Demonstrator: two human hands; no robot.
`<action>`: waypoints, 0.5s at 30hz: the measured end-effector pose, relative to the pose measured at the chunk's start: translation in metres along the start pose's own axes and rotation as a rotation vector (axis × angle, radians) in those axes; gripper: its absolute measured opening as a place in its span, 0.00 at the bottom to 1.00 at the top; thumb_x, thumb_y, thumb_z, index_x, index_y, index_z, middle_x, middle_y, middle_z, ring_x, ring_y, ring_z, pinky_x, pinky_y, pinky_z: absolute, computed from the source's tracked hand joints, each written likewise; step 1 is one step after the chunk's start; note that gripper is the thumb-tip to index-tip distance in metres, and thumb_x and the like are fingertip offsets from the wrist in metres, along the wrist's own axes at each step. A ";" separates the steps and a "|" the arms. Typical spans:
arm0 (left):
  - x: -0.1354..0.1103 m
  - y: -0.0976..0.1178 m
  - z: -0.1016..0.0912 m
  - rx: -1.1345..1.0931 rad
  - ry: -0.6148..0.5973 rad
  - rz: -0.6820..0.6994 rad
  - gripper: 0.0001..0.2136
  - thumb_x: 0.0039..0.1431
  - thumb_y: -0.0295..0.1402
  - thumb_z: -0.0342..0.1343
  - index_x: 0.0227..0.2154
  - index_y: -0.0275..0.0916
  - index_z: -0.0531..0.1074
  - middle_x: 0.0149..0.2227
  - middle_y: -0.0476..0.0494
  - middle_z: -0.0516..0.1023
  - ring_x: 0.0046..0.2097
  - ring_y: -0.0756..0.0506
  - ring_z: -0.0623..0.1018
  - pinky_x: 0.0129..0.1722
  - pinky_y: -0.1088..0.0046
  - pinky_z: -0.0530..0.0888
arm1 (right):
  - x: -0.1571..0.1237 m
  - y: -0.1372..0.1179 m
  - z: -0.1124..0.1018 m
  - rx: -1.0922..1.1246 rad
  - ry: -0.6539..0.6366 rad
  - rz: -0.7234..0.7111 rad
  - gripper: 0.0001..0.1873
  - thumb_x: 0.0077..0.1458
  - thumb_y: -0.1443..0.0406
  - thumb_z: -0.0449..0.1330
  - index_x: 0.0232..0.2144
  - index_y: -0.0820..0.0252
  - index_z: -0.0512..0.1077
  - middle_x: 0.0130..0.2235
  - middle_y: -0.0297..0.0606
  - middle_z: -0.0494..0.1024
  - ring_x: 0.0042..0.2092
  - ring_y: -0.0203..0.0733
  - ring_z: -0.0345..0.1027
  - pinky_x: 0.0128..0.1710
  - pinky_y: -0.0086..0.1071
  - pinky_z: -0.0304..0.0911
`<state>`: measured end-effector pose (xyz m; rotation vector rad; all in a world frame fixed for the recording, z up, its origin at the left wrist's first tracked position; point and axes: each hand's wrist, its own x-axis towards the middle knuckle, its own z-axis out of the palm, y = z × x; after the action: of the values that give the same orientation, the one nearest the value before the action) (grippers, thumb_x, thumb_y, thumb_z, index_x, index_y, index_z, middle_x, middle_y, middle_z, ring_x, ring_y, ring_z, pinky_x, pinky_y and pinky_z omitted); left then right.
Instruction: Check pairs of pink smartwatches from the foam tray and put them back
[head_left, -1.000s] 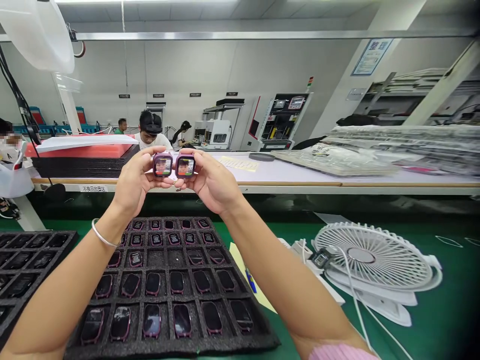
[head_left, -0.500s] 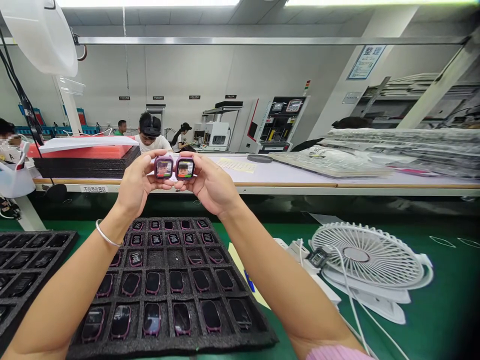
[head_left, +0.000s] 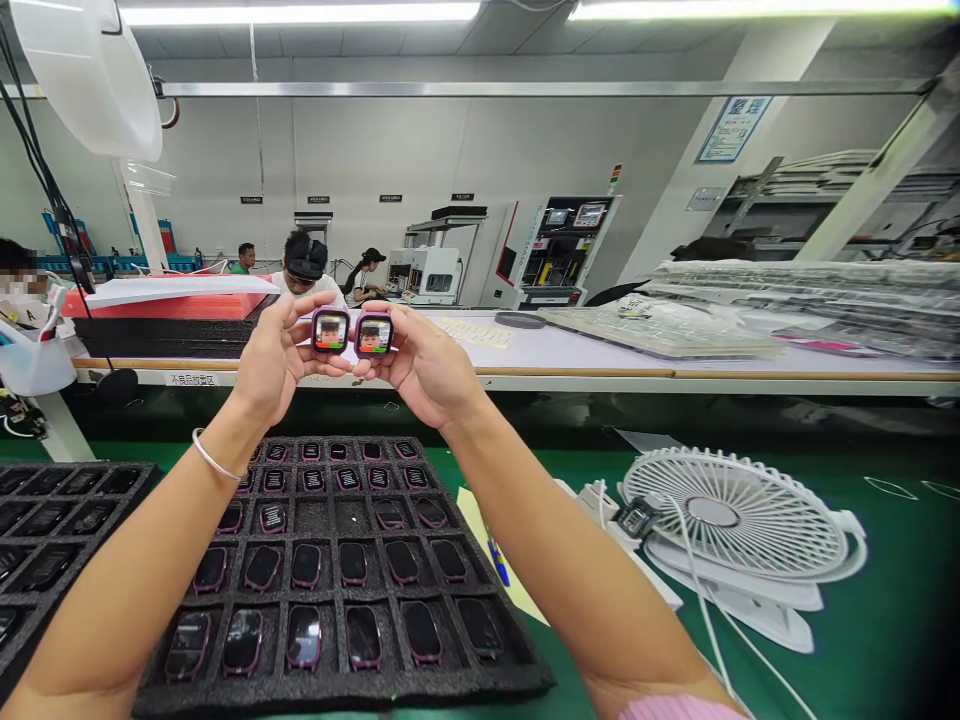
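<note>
Above a green tabletop [head_left: 885, 620] on a factory line, the left hand [head_left: 274, 365] and the right hand [head_left: 424, 365] are raised side by side at eye height; each is closed by fingertips and thumb around a small pink-cased watch body. The left smartwatch [head_left: 331, 331] sits pinched in the left hand and the right smartwatch [head_left: 373, 335] in the right, the two cases just beside each other, almost touching, with lit colour screens turned toward the camera. A thin silver bangle [head_left: 214, 460] circles the left wrist; a pink sleeve [head_left: 675, 708] shows at the right forearm's lower edge.

Below the arms lies a black foam tray [head_left: 337, 690], its pockets filled with more pink watch bodies; those in the far rows show lit screens with lines of text, those in the near rows are dark, and two pockets near the middle show only foam. A second foam tray [head_left: 146, 470] lies at the left edge of the view, its contents too dark to make out. To the right of the first tray a yellow sheet [head_left: 480, 520] with a blue pen [head_left: 495, 562] on it pokes out from under the right forearm; further right a white desk fan [head_left: 739, 515] lies face up, a small dark device [head_left: 636, 518] resting at its rim among white cables.

Beyond, a long white bench [head_left: 600, 350] carries stacked trays and plastic-wrapped sheets; a person wearing a head-mounted rig [head_left: 304, 265] sits behind it, with other workers and a grey machine [head_left: 559, 245] against the far wall.
</note>
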<state>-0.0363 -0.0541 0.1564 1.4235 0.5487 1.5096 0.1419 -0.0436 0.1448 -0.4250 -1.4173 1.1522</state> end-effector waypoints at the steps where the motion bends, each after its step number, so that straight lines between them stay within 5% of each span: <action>1: 0.001 0.001 0.000 0.002 -0.007 0.004 0.27 0.64 0.54 0.50 0.51 0.38 0.76 0.37 0.41 0.82 0.28 0.45 0.81 0.31 0.66 0.80 | 0.001 -0.001 0.000 0.000 0.008 -0.004 0.10 0.69 0.57 0.58 0.45 0.55 0.74 0.39 0.36 0.79 0.30 0.38 0.75 0.30 0.33 0.73; 11: 0.002 0.013 0.004 -0.016 -0.004 0.075 0.24 0.64 0.51 0.51 0.49 0.37 0.78 0.35 0.42 0.82 0.28 0.46 0.80 0.32 0.68 0.80 | 0.005 -0.015 0.009 0.006 0.013 -0.037 0.10 0.71 0.63 0.53 0.45 0.56 0.75 0.37 0.34 0.78 0.27 0.34 0.73 0.30 0.30 0.74; 15: -0.005 0.009 0.004 0.010 0.005 0.090 0.19 0.57 0.41 0.59 0.50 0.38 0.77 0.36 0.44 0.81 0.28 0.47 0.80 0.33 0.67 0.80 | 0.002 -0.013 0.007 -0.016 -0.005 -0.037 0.09 0.70 0.59 0.56 0.44 0.56 0.74 0.38 0.35 0.79 0.29 0.36 0.74 0.31 0.32 0.74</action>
<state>-0.0360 -0.0630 0.1621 1.4693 0.5011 1.5835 0.1395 -0.0509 0.1583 -0.4056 -1.4340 1.1130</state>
